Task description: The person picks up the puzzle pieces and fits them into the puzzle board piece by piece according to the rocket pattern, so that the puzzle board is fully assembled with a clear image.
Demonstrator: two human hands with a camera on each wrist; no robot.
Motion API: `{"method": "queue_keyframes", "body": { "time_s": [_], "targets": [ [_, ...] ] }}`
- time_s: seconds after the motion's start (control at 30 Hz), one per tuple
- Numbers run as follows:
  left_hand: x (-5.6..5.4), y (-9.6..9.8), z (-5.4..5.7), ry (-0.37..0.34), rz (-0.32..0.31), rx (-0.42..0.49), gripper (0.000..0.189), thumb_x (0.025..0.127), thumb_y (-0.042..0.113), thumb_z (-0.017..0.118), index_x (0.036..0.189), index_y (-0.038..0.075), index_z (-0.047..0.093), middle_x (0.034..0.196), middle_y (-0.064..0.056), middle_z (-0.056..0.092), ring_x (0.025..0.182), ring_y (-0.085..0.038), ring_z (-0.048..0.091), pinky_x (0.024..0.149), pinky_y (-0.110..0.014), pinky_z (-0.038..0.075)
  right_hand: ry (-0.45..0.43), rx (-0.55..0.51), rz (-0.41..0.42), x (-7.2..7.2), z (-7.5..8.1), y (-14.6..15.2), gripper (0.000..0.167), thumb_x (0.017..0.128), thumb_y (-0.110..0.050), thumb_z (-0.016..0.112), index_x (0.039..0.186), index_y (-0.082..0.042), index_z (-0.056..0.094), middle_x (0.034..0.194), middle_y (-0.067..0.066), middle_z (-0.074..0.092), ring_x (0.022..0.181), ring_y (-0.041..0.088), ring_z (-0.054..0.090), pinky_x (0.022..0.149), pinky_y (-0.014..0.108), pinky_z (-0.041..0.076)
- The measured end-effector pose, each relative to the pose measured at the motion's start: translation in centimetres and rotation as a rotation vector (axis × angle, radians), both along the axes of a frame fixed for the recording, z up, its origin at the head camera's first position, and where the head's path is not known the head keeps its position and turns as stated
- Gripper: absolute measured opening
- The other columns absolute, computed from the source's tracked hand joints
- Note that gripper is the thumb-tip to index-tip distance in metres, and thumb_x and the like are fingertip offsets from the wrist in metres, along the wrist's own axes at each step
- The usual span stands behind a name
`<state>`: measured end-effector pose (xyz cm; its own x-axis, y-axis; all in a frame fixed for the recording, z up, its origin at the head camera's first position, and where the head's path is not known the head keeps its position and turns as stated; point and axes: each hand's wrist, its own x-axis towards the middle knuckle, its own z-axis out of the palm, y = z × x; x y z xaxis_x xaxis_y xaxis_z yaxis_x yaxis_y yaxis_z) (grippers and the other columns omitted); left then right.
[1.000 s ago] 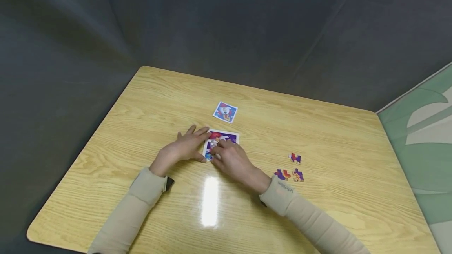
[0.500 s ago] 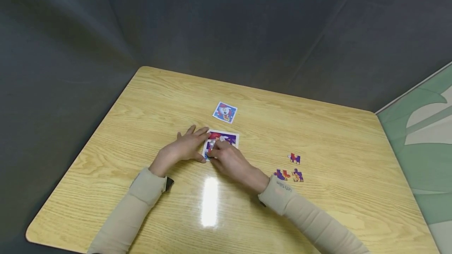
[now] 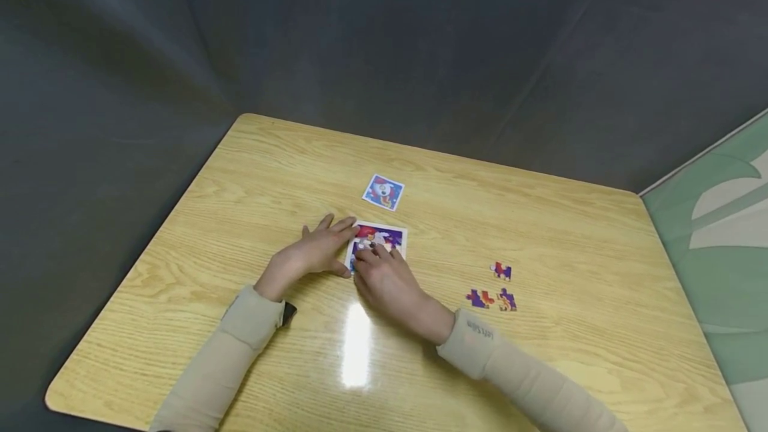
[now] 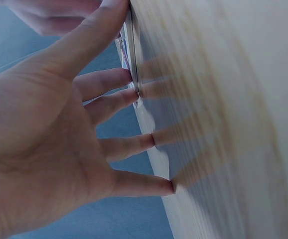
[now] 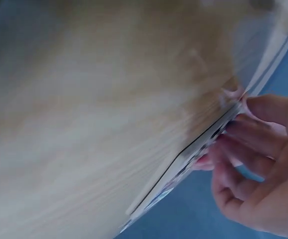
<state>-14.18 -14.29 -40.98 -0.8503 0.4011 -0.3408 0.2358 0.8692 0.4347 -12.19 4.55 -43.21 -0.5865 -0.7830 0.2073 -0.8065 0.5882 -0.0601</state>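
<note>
A small jigsaw puzzle in a white-bordered tray (image 3: 405, 240) lies flat on the table, with red, white and purple artwork. My left hand (image 3: 315, 249) spreads its fingers along the tray's left side; thumb and fingertips touch its edge and the table. In the left wrist view, those fingers (image 4: 129, 148) are straight and apart. My right hand (image 3: 393, 285) lies over the tray's lower part, fingertips on the puzzle, covering much of it. The right wrist view has its bent fingers (image 5: 238, 154) against the puzzle's face, thumb near the tray's corner. No piece shows between them.
Several surroundings matter: a loose red-and-purple puzzle piece (image 3: 501, 271) lies right of the tray, with a purple-and-orange piece (image 3: 479, 298) and another purple piece (image 3: 507, 299) below it. A printed picture card (image 3: 384, 193) lies beyond the tray on the wooden table (image 3: 570, 239).
My right hand has flattened from a pinching pose at the puzzle's left part and shifted slightly down, fingers now spread over it. My left hand stays at the tray's edge.
</note>
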Motion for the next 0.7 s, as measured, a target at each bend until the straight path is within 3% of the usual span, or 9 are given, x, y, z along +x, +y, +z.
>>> {"method": "queue_keyframes", "body": {
  "time_s": [0.13, 0.43, 0.7],
  "targets": [
    [0.0, 0.1, 0.0, 0.006, 0.000, -0.003, 0.092, 0.079, 0.037, 0.076, 0.151, 0.005, 0.029, 0.160, -0.011, 0.013, 0.141, -0.050, 0.003, 0.098, -0.080, 0.010, 0.007, 0.024, 0.002, 0.7, -0.1, 0.4, 0.033, 0.091, -0.023, 0.061, 0.119, -0.007, 0.067, 0.122, 0.004, 0.063, 0.103, 0.024, 0.056, 0.073, 0.036, 0.050],
    [0.1, 0.0, 0.0, 0.008, 0.007, -0.001, 0.091, 0.079, 0.036, 0.077, 0.151, 0.005, 0.029, 0.160, -0.011, 0.013, 0.142, -0.050, 0.003, 0.097, -0.080, 0.010, -0.135, -0.017, 0.008, 1.0, 0.1, 1.3, 0.039, 0.092, -0.023, 0.061, 0.128, -0.007, 0.062, 0.135, 0.008, 0.057, 0.109, 0.026, 0.054, 0.081, 0.043, 0.050],
    [0.0, 0.1, -0.1, 0.012, 0.002, 0.007, 0.091, 0.079, 0.036, 0.076, 0.151, 0.005, 0.029, 0.160, -0.011, 0.014, 0.141, -0.050, 0.004, 0.097, -0.080, 0.010, -0.037, 0.006, -0.014, 1.2, -0.1, 1.3, 0.037, 0.091, -0.024, 0.063, 0.126, -0.010, 0.064, 0.133, 0.005, 0.059, 0.107, 0.026, 0.055, 0.076, 0.040, 0.048]
  ]
}}
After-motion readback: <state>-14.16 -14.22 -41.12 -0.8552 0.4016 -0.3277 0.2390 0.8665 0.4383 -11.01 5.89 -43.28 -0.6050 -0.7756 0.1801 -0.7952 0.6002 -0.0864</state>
